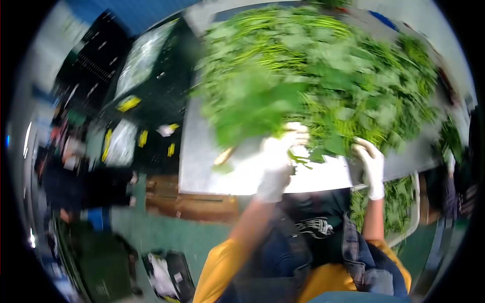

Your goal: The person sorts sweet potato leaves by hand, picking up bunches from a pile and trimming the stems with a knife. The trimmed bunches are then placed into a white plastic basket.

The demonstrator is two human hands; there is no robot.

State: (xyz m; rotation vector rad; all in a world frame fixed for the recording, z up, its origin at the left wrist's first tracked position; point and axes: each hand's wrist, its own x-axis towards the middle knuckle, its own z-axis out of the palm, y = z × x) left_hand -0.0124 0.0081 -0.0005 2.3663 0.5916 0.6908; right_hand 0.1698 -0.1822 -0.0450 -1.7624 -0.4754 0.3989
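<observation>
My left hand [283, 154], in a white glove, is closed around a bunch of leafy greens [252, 103] over the near part of the metal table [230, 179]. Motion blurs both the bunch and this hand. My right hand [371, 164], also gloved in white, is at the near edge of a big pile of leafy greens [323, 55]. Its fingers are bent but apart, with no held thing showing between them. Loose leaf pieces [303, 160] lie between my hands on the bright tabletop.
Black crates [161, 101] with plastic-wrapped contents stand left of the table. A white-rimmed tub [417, 202] of greens is below its right side. A person in dark clothing [86, 187] stands at left. Another person's gloved hand [451, 161] holds greens at far right.
</observation>
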